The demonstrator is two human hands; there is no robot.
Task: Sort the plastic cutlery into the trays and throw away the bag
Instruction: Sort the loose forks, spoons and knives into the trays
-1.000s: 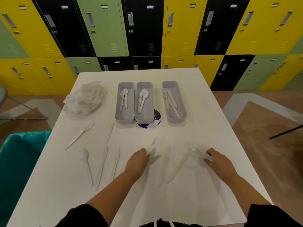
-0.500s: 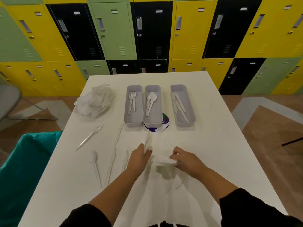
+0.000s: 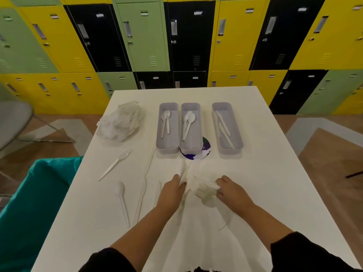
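A: Where do the forks (image 3: 204,190) lie?
B: Pinched in the right hand (image 3: 231,190), tines pointing left toward the left hand (image 3: 172,190), which grips one white piece (image 3: 183,170), type unclear.
A: And their tray?
B: The fork tray (image 3: 167,147) sits ahead and left, long axis running away.

Table (image 3: 255,193): smooth, matt white top. 3 trays (image 3: 167,147): pale grey plastic, matt, with smooth walls. Loose cutlery, such as the fork (image 3: 115,164) and spoon (image 3: 121,199): white plastic with a faint sheen. Bag (image 3: 119,122): thin, crinkled, translucent white plastic film. Lockers (image 3: 143,36): painted sheet metal in yellow, green and black, satin, with bare metal handles. Bin liner (image 3: 29,203): teal, soft and creased; whether cloth or plastic cannot be told. Sleeve (image 3: 302,252): black matt cloth. Floor (image 3: 324,154): wood-look brown boards.
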